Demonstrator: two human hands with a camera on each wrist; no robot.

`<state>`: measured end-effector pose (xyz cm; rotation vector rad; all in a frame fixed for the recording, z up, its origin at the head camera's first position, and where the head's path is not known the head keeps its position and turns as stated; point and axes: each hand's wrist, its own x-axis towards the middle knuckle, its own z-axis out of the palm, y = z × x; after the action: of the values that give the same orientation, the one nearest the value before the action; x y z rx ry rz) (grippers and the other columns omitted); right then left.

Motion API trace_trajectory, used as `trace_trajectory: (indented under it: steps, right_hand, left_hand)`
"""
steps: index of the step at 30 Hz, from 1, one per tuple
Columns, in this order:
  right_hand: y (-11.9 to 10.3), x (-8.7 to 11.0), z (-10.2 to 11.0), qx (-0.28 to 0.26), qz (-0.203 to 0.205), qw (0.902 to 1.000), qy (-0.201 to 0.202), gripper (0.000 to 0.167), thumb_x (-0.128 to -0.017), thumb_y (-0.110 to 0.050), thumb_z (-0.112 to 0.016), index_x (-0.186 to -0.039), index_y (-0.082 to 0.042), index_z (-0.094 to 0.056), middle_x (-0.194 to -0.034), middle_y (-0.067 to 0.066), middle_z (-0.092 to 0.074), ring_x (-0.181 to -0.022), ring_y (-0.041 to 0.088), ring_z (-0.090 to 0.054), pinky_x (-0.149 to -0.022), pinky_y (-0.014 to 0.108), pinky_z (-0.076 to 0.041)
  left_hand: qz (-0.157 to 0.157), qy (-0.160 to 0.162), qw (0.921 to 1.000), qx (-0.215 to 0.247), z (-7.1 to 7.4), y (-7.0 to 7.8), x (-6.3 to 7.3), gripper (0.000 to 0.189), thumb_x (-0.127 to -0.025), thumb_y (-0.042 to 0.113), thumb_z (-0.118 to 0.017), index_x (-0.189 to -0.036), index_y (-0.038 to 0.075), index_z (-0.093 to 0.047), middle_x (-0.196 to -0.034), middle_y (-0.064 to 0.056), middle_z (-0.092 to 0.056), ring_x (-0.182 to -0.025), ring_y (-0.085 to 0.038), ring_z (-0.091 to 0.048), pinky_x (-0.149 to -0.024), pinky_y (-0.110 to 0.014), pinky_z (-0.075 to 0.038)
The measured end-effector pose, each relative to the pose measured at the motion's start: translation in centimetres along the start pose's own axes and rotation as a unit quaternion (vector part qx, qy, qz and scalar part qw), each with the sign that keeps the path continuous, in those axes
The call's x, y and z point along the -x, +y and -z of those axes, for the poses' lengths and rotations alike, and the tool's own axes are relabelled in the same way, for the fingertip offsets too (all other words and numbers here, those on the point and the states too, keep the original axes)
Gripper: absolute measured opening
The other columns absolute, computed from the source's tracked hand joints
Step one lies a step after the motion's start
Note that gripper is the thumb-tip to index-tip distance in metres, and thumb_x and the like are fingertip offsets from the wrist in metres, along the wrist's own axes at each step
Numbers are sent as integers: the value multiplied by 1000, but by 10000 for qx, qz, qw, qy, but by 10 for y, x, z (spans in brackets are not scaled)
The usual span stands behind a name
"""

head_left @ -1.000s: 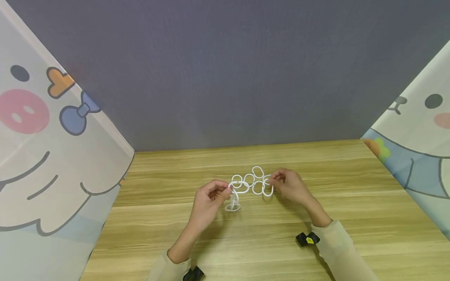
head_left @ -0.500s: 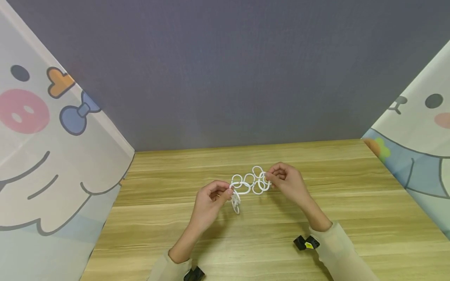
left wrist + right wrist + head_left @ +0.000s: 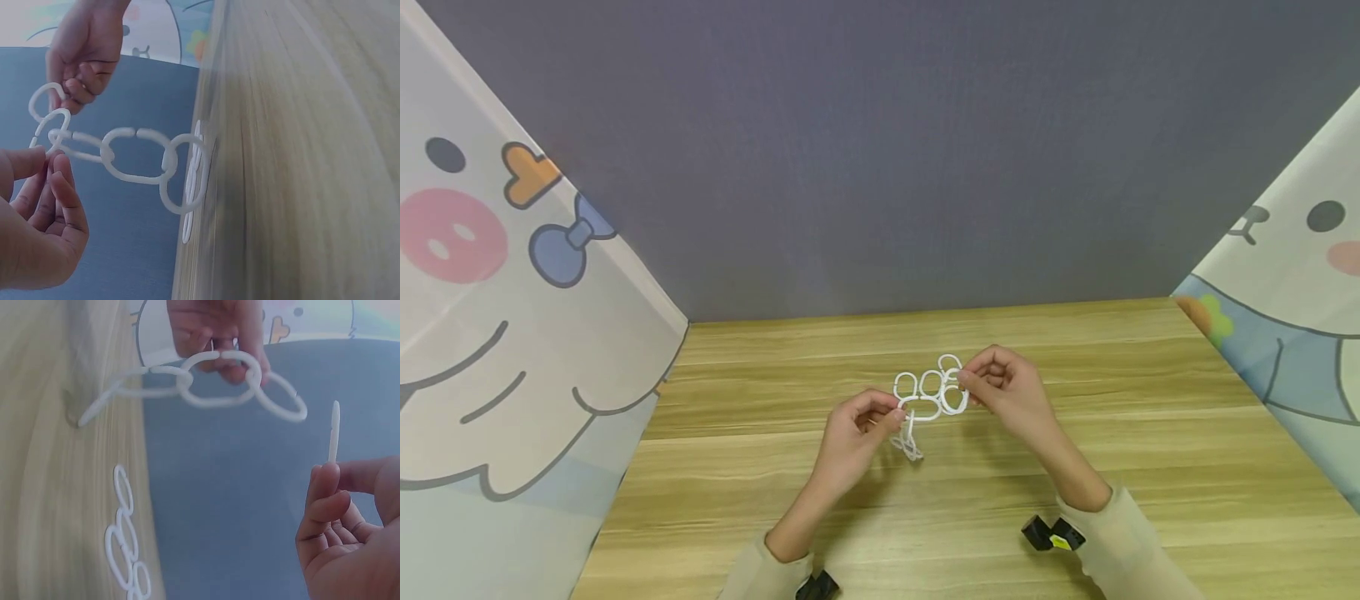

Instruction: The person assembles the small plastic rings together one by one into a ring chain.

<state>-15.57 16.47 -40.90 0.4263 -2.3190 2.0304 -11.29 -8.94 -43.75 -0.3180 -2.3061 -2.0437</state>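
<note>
My left hand (image 3: 852,442) pinches one link of a short chain of white plastic links (image 3: 137,180) between thumb and fingertips. The chain hangs down until its lowest link touches the table, as the left wrist view shows. Each link is an oval ring, and some show a narrow gap in one side. Between thumb and index finger, my right hand (image 3: 1017,398) pinches a single white link (image 3: 334,434), seen edge-on in the right wrist view. That link is raised and apart from the chain. From above, it overlaps the loose links behind it.
Several loose white links (image 3: 107,553) lie close together on the wood-grain table (image 3: 1075,433), just beyond my hands. A grey panel (image 3: 880,167) rises at the table's back edge. Cartoon-printed panels stand at the left (image 3: 550,350) and right (image 3: 1300,333).
My right hand has lifted a link from the loose group and moved left with it, nearer the left hand. The left hand has shifted slightly right, its chain swinging.
</note>
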Motion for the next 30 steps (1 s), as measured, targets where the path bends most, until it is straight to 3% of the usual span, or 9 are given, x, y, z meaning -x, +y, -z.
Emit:
trace_trajectory:
  steps: [9, 17, 24, 30]
  right_hand:
    - [-5, 5, -9, 24, 107, 9999, -125, 9, -101, 5, -74, -102, 12, -68, -79, 3, -70, -64, 14, -64, -53, 21, -49]
    - [-2, 6, -14, 103, 142, 9997, -175, 8, -99, 6, -75, -101, 10, -69, -81, 10, -69, -66, 13, -65, -56, 22, -53]
    - [3, 6, -17, 222, 88, 9995, -215, 8, -98, 6, -78, -99, 6, -70, -86, 23, -71, -67, 15, -67, -61, 25, -58]
    - [3, 6, -16, 299, 45, 9993, -198, 8, -98, 5, -79, -99, 5, -71, -85, 15, -72, -67, 11, -65, -60, 24, -56]
  left_hand:
    - [2, -106, 9999, -124, 1, -2, 0, 13, -103, 2, -78, -111, -8, -76, -98, -12, -77, -85, -11, -69, -73, -20, -53]
    - [-9, -115, 9998, -159, 1, -1, 0, 9, -101, 4, -80, -109, -2, -79, -99, -10, -78, -85, -11, -68, -74, -21, -53]
    - [-119, -124, 9995, -271, 2, -1, 1, 9, -102, 7, -81, -109, 2, -81, -100, -10, -78, -85, -11, -68, -74, -22, -53]
    - [-184, -63, 9991, -376, 2, -1, 0, 8, -101, 9, -83, -107, 6, -84, -100, -7, -80, -85, -10, -69, -75, -23, -54]
